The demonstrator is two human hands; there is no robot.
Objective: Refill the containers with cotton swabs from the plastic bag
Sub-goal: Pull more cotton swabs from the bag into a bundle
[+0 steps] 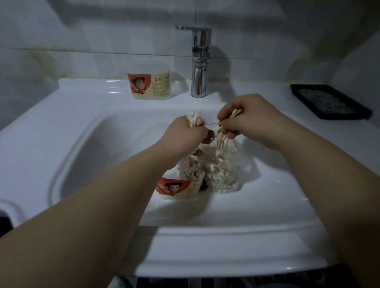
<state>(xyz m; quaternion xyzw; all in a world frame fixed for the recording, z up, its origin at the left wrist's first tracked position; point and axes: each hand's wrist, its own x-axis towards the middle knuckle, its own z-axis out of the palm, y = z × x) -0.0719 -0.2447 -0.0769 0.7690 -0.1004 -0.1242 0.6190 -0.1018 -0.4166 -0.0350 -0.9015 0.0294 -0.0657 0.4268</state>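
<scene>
Swabs (222,140) are being drawn out of the bag (225,172), which is standing in the sink (75,131) basin just beside a labelled container (178,188) packed with white tips. The right hand (249,119) is pinching a few sticks above the bag's mouth; the left hand (184,137) is clenching a gathered bundle (194,119). Loading appears to be under way. The next move is likely calling for the bundle to be lowered upright into a container, perhaps the second container (149,84) waiting beside the tap (199,63).
</scene>
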